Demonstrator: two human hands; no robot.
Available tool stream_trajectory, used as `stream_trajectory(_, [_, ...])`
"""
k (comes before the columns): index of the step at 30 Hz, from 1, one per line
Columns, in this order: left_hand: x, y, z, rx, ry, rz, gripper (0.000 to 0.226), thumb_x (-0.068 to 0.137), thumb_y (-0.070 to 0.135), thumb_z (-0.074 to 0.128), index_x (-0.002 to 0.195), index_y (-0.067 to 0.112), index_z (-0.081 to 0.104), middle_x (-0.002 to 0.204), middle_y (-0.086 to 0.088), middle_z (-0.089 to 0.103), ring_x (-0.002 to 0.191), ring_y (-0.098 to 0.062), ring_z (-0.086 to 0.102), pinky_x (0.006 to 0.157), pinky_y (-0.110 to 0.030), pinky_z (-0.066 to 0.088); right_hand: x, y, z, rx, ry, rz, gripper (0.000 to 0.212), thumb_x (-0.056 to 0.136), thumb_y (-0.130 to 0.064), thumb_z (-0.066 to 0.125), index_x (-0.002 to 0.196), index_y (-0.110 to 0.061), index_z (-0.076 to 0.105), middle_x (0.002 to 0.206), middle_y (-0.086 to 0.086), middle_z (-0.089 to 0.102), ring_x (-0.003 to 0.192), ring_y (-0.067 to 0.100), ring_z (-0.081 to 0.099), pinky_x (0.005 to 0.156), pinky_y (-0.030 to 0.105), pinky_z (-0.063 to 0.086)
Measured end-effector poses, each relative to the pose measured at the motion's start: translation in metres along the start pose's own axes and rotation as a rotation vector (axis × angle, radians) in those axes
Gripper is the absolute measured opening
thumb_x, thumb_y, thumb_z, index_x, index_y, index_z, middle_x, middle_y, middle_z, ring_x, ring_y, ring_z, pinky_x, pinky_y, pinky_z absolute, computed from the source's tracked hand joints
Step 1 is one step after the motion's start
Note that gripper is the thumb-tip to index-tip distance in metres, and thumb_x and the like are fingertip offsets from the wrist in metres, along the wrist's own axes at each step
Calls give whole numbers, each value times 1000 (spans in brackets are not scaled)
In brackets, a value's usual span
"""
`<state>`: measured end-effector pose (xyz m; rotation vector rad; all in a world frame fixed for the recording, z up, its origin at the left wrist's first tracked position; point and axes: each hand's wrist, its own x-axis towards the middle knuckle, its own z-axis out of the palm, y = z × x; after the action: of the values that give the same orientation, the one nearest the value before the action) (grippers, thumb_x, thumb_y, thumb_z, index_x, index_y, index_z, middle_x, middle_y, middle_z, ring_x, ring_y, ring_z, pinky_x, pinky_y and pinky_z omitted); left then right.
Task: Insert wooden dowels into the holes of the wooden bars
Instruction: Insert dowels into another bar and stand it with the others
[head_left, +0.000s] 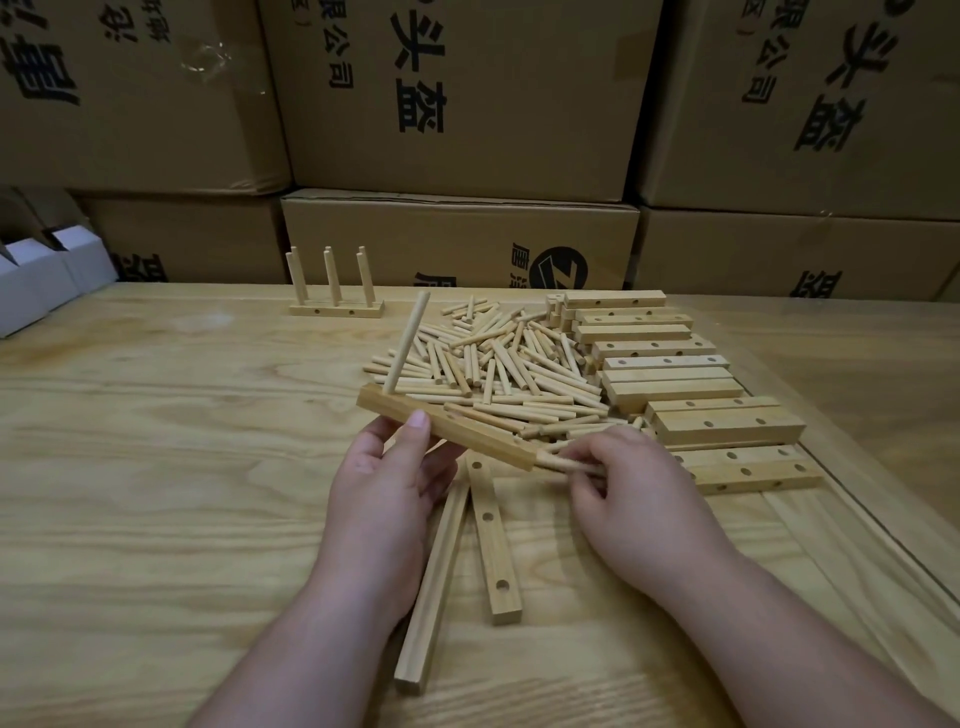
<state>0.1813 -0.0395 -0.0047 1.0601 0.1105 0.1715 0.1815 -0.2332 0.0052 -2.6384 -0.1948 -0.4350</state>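
Though partly cropped, "头盔" on cartons (467, 98)

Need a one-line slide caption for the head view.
Left hand holds a wooden bar with one dowel standing in it; right hand pinches a loose dowel beside the pile.

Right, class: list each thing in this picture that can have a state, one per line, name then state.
Held bar: lifted, tilted, one dowel standing in it.
Left hand: grips the held bar.
Right hand: pinches a loose dowel.
Finished rack: upright, dowels fitted.
Dowel pile: loose, lying flat.
Two bars by the hands: lying flat, holes empty.
Stacked bars: unfilled.
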Motion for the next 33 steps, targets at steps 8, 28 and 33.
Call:
stream_trajectory(8, [1,-5,-1,96,-144,-23,37,100,25,57,138,23,57,115,-6,76,106,-23,73,110,-48,45,-8,-4,-5,436,283,-142,31,90,-8,69,110,-32,71,102,-26,63,101,-2,60,82,8,46])
stream_trajectory(28, [-2,-7,-4,110,-190,-6,50,81,39,72,130,34,66,114,-5,76,94,-18,73,81,-37,54,-9,-6,-17,379,339,-350,32,89,-1,70,116,-18,73,102,-17,67,97,-3,63,83,11,49])
stream_trajectory(33, [-2,-7,-6,148,-226,-37,47,76,46,75,123,41,70,108,-4,78,86,-16,72,77,-38,58,-12,-7,-19,437,347,-337,33,88,-4,71,118,-18,72,103,-19,68,98,-4,64,81,8,48])
